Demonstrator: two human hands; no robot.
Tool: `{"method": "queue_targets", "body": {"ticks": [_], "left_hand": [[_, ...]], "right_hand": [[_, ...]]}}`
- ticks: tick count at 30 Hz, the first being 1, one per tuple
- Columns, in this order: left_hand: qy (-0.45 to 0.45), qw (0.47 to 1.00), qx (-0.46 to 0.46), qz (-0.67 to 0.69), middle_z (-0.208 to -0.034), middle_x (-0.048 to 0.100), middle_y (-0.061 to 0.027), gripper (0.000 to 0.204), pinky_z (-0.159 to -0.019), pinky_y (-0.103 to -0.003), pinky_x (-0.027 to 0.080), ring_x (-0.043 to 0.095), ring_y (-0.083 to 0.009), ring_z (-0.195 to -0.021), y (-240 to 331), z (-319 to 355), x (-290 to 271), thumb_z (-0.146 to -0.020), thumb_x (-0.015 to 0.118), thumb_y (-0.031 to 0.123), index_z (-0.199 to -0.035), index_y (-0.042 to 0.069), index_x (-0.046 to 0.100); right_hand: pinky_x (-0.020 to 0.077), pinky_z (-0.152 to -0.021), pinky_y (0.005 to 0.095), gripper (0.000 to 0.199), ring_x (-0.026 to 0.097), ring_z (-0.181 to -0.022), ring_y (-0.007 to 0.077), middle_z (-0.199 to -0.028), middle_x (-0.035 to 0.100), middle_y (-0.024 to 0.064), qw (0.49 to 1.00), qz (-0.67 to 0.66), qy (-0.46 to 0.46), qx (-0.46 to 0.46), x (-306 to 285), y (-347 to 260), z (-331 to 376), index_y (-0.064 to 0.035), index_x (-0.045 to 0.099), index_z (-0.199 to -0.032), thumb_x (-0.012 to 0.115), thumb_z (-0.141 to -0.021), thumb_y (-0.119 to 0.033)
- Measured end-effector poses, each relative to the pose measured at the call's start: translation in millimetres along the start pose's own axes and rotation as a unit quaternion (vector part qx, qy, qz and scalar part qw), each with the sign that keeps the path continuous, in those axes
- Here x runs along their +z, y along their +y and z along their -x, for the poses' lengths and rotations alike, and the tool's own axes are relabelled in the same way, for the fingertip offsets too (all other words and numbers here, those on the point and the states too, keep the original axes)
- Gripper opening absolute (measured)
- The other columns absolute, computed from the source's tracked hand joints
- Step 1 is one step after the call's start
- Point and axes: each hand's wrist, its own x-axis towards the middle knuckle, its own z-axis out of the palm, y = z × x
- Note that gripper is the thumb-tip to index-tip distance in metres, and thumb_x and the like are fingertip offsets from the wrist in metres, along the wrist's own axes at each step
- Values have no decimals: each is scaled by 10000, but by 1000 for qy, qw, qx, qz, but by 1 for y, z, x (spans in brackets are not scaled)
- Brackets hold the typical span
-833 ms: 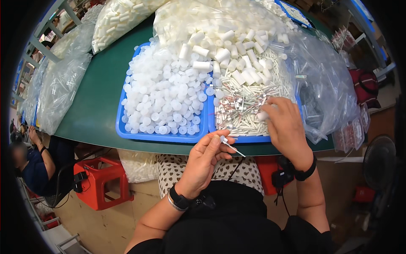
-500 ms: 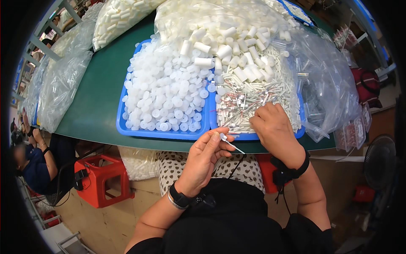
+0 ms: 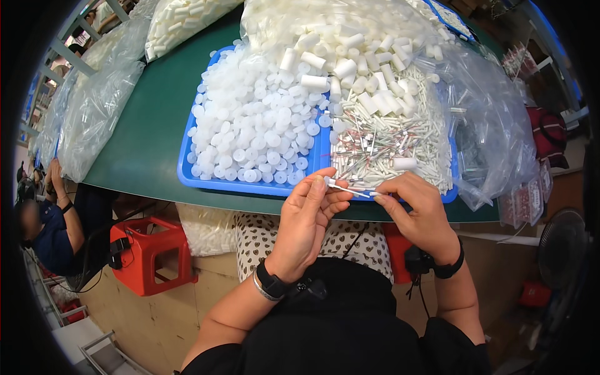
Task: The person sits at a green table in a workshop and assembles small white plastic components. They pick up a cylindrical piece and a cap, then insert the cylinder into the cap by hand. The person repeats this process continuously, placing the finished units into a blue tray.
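Observation:
My left hand pinches a thin white stick with a small whitish piece at its upper end, between thumb and forefinger. At the stick's other end, my right hand is closed with thumb and forefinger together, on or against the tip; whether it holds a separate small part cannot be made out. Both hands are over the table's front edge. Behind them, one blue tray holds many translucent white discs. Beside it, another blue tray holds thin white sticks, some with reddish ends, and thick white cylinders.
A clear bag of white cylinders lies behind the trays on the green table. Crumpled clear plastic is at the right, more bags at the left. A red stool stands below; another person sits far left.
My right hand has left the stick tray and come down toward me to the free end of the stick in my left hand. A white cylinder now shows where that hand was.

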Motion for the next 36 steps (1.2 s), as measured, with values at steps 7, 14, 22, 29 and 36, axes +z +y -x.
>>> {"method": "queue_targets", "body": {"ticks": [7, 14, 22, 29, 36], "left_hand": [[6, 1000, 3, 7, -1109, 647, -137, 380, -861, -305, 558, 667, -190, -985, -1, 1, -2, -1026, 527, 251, -1292, -18, 491], [13, 1000, 2, 12, -1112, 644, -142, 373, -865, -302, 556, 663, -190, -992, -2, 1, -2, -1028, 524, 238, -1291, -24, 489], [-48, 998, -1, -36, -1300, 594, -155, 408, -990, -314, 485, 603, -187, -1132, -8, 11, 7, -1036, 505, 206, -1380, -13, 481], [-87, 992, 9, -95, -1361, 564, -160, 406, -1045, -319, 435, 551, -181, -1217, -7, 15, 8, -1030, 516, 160, -1394, -14, 483], [-36, 996, 12, -80, -1209, 641, -138, 374, -958, -312, 483, 620, -210, -1110, -6, 11, 1, -1045, 484, 257, -1297, -14, 535]], "right_hand": [[452, -633, 382, 105, 586, -691, 277, -764, 630, 94, 999, 33, 19, -36, 2, -1, 0, -31, 628, -854, 720, -804, -31], [461, -630, 379, 127, 590, -702, 274, -788, 635, 89, 996, 52, 27, -66, 3, -2, -1, -35, 634, -861, 733, -783, -18], [458, -587, 327, 70, 580, -632, 214, -752, 623, 82, 997, -76, 28, 21, 26, -4, 5, -22, 644, -904, 682, -881, -76], [444, -565, 225, 264, 545, -624, 62, -729, 625, 16, 884, -358, -114, 277, 23, -4, 11, 1, 640, -968, 524, -1031, -228], [500, -690, 385, 183, 627, -807, 307, -923, 639, 135, 961, 259, 91, -39, -3, 25, -1, -16, 631, -1039, 655, -866, -68]]}}
